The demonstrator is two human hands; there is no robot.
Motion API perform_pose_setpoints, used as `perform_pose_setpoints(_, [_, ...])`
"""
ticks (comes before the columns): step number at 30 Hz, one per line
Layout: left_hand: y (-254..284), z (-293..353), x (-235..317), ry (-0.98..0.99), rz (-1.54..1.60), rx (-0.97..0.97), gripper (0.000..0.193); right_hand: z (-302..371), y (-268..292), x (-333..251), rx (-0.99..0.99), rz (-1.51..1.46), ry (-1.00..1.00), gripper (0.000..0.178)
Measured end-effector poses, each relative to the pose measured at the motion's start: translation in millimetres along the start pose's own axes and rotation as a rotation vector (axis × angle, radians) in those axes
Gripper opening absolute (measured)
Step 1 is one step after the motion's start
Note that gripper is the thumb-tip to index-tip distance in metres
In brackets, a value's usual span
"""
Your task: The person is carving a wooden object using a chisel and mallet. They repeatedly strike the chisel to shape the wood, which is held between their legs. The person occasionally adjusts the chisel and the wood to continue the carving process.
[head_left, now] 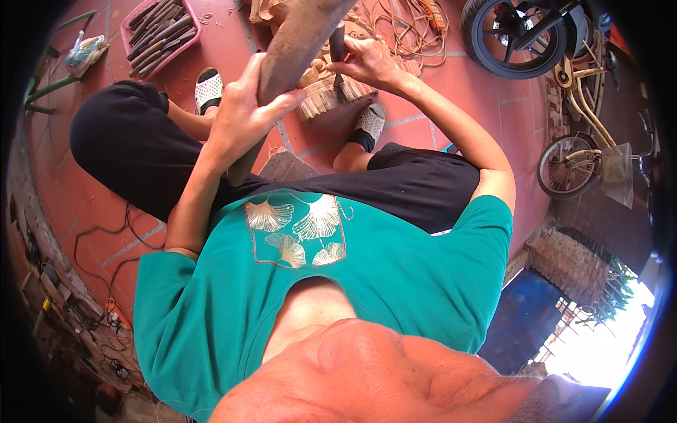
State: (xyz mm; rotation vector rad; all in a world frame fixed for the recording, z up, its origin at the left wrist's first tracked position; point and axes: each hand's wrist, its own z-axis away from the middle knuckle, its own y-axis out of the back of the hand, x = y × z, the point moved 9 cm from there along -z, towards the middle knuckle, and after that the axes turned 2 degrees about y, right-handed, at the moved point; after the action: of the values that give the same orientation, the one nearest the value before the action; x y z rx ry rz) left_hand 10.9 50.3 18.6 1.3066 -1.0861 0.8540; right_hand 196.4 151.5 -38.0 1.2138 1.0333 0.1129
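Observation:
My left hand (243, 116) is wrapped around a long, thick wooden mallet (300, 42), shaped like a club. It slants from my lap up past the top edge of the picture. My right hand (370, 65) grips a dark chisel (337, 44) upright, its lower end against a carved block of wood (321, 102) on the floor between my feet. The mallet hides part of the carving and passes close beside the chisel's top.
A pink basket (196, 37) full of chisels stands at the far left. Coiled orange cord (402, 35) and a power strip (434, 15) lie beyond the carving. A motorbike wheel (513, 35) and a bicycle (589, 144) are to the right. Black cable (106, 233) trails on the left.

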Motion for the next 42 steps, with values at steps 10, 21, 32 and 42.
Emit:
perform_pose_setpoints(10, [6, -1, -13, 0.108, -0.048, -0.034, 0.056, 0, -2, 11, 0.012, -0.044, -0.051, 0.035])
perform_pose_setpoints(21, [16, -1, -3, 0.082, 0.025, 0.030, 0.049, -7, -14, 4, 0.022, -0.031, 0.045, 0.035])
perform_pose_setpoints(32, [20, -2, 1, 0.033, 0.063, 0.048, 0.042, -12, -26, -4, -0.007, 0.092, 0.092, 0.032])
perform_pose_setpoints(42, [-6, -1, -38, 0.156, -0.072, -0.100, 0.059, -10, -11, 22, 0.022, -0.166, 0.036, 0.036])
